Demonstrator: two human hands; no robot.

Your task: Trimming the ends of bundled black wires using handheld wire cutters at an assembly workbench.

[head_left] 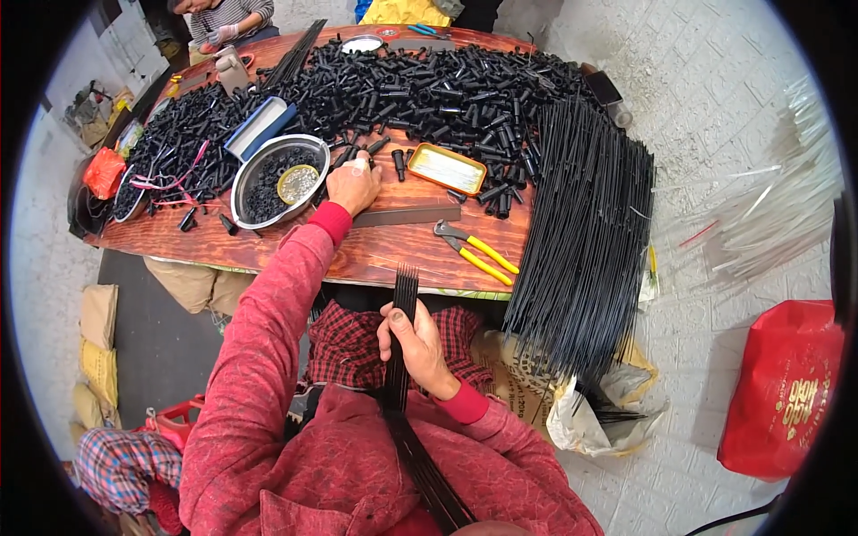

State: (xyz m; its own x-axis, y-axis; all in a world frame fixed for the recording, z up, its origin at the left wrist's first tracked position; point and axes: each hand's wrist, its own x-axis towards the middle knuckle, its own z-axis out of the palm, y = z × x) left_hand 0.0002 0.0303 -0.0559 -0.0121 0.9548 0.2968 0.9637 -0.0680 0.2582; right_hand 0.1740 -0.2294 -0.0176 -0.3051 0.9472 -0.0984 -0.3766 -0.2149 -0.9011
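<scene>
My right hand [417, 347] is wrapped round a bundle of thin black rods [407, 295], held upright in front of my lap. The bundle's tips stand evenly above my thumb, and its lower length runs down across my red jacket. My left hand [355, 185] reaches over the table, back of the hand up, fingers curled in among small black tubular plastic pieces [379, 145]. What those fingers pinch, if anything, is hidden. Just left of it stands a metal bowl [239, 198] of small black bits, with a round yellow tin [298, 185] inside.
Yellow-handled pincers [478, 253] and a flat dark bar [407, 215] lie near the front edge. A yellow tray [447, 170] holds thin pale pieces. Long black rods [581, 232] overhang the table's right side. Another person [228, 22] sits at the far left. A red bag [778, 389] stands right.
</scene>
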